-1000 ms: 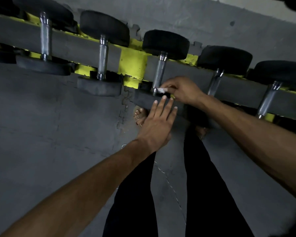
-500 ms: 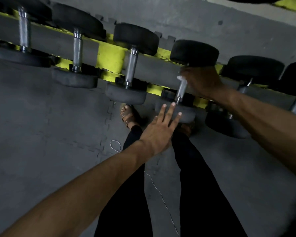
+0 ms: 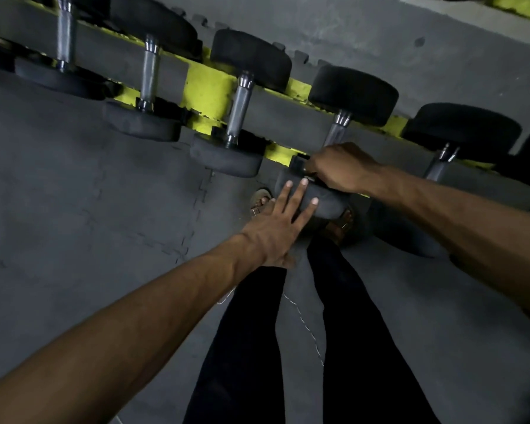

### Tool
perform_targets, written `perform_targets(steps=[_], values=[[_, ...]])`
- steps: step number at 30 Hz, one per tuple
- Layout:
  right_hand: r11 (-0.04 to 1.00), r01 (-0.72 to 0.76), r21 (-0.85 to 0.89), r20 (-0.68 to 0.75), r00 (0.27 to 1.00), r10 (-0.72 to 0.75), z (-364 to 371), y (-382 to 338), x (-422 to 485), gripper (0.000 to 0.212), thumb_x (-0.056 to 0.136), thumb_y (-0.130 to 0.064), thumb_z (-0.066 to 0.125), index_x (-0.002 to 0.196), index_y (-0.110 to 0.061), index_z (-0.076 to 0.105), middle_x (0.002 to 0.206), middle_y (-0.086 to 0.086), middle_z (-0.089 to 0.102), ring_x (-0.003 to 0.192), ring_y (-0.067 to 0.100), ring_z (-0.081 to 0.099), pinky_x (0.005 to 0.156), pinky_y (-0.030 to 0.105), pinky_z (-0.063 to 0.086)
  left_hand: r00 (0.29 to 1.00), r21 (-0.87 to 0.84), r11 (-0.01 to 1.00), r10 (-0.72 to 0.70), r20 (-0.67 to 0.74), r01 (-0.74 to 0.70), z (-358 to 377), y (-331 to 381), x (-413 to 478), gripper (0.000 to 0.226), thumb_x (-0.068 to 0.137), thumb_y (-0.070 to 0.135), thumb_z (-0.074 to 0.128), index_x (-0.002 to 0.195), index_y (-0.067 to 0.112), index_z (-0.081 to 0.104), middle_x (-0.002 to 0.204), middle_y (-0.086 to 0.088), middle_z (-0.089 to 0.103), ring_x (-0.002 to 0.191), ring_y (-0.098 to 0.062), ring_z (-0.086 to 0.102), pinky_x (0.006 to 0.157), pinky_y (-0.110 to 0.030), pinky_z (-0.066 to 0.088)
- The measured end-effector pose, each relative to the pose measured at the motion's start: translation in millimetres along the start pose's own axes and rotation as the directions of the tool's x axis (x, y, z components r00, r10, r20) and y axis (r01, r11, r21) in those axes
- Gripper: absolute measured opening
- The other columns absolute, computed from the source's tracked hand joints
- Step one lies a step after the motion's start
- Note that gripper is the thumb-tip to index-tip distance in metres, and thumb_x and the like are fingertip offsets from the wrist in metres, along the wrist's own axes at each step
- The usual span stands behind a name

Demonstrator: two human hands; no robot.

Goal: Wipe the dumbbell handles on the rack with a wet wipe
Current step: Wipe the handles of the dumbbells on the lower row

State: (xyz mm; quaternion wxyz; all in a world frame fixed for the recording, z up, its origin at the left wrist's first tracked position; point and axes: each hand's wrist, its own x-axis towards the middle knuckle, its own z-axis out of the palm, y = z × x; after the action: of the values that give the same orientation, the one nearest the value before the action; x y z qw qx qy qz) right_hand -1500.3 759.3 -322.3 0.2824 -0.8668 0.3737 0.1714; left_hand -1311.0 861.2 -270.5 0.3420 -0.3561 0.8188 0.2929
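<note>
Several black dumbbells lie across a grey and yellow rack (image 3: 208, 87). My right hand (image 3: 341, 168) is curled round the lower end of one steel handle (image 3: 337, 130), near the dumbbell's front head (image 3: 322, 203). The wet wipe is hidden inside that hand. My left hand (image 3: 280, 221) lies flat with straight fingers against that front head. Neighbouring handles (image 3: 239, 108) stand bare to the left.
More dumbbells (image 3: 459, 130) continue to the right along the rack. Below is a grey foam mat floor (image 3: 89, 209). My legs in dark trousers (image 3: 288, 347) and sandalled feet stand close under the rack.
My right hand has slid down the handle from its upper end to its lower end. My left hand stays pressed on the front head. The view shifted slightly.
</note>
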Motion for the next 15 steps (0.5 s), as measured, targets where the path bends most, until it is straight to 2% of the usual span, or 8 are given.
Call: perform_targets(steps=[3, 4, 6, 8, 10, 12, 15], values=[[0.987, -0.038, 0.158, -0.093, 0.994, 0.053, 14, 11, -13, 0.018, 0.093, -0.041, 0.048, 0.101, -0.026, 0.056, 0.103, -0.001, 0.049, 0.090, 0.026, 0.056, 0.069, 0.039, 0.051, 1.000, 0.006, 1.000, 0.011, 0.018, -0.011, -1, -1, 2, 0.146, 0.072, 0.063, 0.082, 0.161, 0.012, -0.022, 0.157, -0.026, -0.044, 0.151, -0.049, -0.028, 0.125, -0.061, 0.015], [0.982, -0.046, 0.185, -0.122, 0.990, 0.070, 18, 7, -18, 0.017, 0.094, -0.038, 0.049, 0.103, -0.024, 0.055, 0.103, 0.001, 0.047, 0.087, 0.026, 0.055, 0.066, 0.040, 0.050, 1.000, 0.010, 1.000, 0.013, 0.018, -0.013, -2, -1, 2, 0.146, 0.073, 0.063, 0.082, 0.161, 0.012, -0.022, 0.157, -0.026, -0.044, 0.151, -0.050, -0.027, 0.125, -0.062, 0.015], [0.967, -0.075, 0.243, -0.198, 0.972, 0.125, 28, 2, -24, 0.009, 0.094, -0.023, 0.058, 0.102, -0.020, 0.058, 0.105, 0.005, 0.052, 0.086, 0.030, 0.058, 0.066, 0.042, 0.051, 1.000, 0.015, 1.000, 0.010, 0.010, -0.010, -2, -1, 2, 0.146, 0.073, 0.063, 0.082, 0.161, 0.011, -0.022, 0.157, -0.027, -0.043, 0.151, -0.050, -0.027, 0.125, -0.063, 0.014], [0.890, -0.209, 0.406, -0.201, 0.929, 0.310, 34, -1, -29, 0.009, 0.089, -0.017, 0.064, 0.096, -0.020, 0.059, 0.103, 0.007, 0.064, 0.088, 0.034, 0.063, 0.070, 0.042, 0.053, 1.000, 0.014, 1.000, 0.009, 0.016, -0.009, -3, 0, 1, 0.144, 0.076, 0.062, 0.081, 0.161, 0.011, -0.023, 0.157, -0.027, -0.044, 0.151, -0.050, -0.028, 0.126, -0.063, 0.012], [0.720, -0.366, 0.589, -0.110, 0.847, 0.520, 41, -3, -31, 0.008, 0.088, -0.017, 0.067, 0.091, -0.022, 0.061, 0.099, 0.006, 0.072, 0.091, 0.033, 0.067, 0.077, 0.042, 0.055, 1.000, 0.014, 1.000, 0.008, 0.027, -0.008, -4, 1, 1, 0.142, 0.077, 0.062, 0.080, 0.161, 0.011, -0.023, 0.157, -0.027, -0.043, 0.151, -0.050, -0.027, 0.126, -0.062, 0.011], [0.518, -0.481, 0.707, 0.026, 0.751, 0.660, 47, -4, -26, 0.007, 0.088, -0.017, 0.070, 0.090, -0.023, 0.067, 0.100, 0.003, 0.074, 0.094, 0.025, 0.068, 0.084, 0.038, 0.056, 1.000, 0.016, 1.000, 0.005, 0.027, -0.005, -4, 2, 1, 0.142, 0.077, 0.062, 0.080, 0.161, 0.011, -0.022, 0.158, -0.027, -0.042, 0.151, -0.050, -0.026, 0.126, -0.061, 0.011], [0.202, -0.486, 0.850, 0.202, 0.656, 0.727, 53, 1, -2, 0.010, 0.088, -0.017, 0.072, 0.098, -0.018, 0.075, 0.101, 0.003, 0.075, 0.094, 0.020, 0.069, 0.086, 0.035, 0.056, 1.000, 0.005, 1.000, 0.008, 0.021, -0.008, -4, 2, 1, 0.142, 0.077, 0.061, 0.080, 0.161, 0.010, -0.022, 0.158, -0.028, -0.041, 0.151, -0.051, -0.026, 0.126, -0.059, 0.013]])
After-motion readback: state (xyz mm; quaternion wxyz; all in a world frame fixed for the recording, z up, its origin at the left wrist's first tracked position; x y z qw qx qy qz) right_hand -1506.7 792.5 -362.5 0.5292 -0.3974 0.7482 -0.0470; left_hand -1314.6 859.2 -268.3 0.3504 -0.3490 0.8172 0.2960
